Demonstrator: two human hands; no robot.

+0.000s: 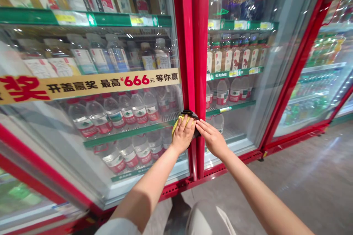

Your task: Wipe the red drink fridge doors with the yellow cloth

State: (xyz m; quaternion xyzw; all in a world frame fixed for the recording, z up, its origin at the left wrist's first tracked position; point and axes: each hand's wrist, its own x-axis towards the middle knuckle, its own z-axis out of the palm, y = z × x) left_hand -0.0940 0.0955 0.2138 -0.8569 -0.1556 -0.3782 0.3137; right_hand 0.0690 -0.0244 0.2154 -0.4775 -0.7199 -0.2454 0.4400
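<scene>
My left hand (183,134) lies spread over a yellow and black cloth (176,124), pressing it against the red door frame (190,62) between two glass doors. Beside it, my right hand (213,137) reaches in from the right, its fingers extended and together, the tips on the dark part of the cloth. The left glass door (82,117) shows rows of bottles behind it, with a yellow promotional strip (110,83) across it. More bottles stand behind the right glass door (237,125).
Another red-framed cooler (311,91) stands at the right. A red door edge (35,154) slants across the lower left. Grey floor (298,183) lies below the coolers, and my legs (206,218) show at the bottom centre.
</scene>
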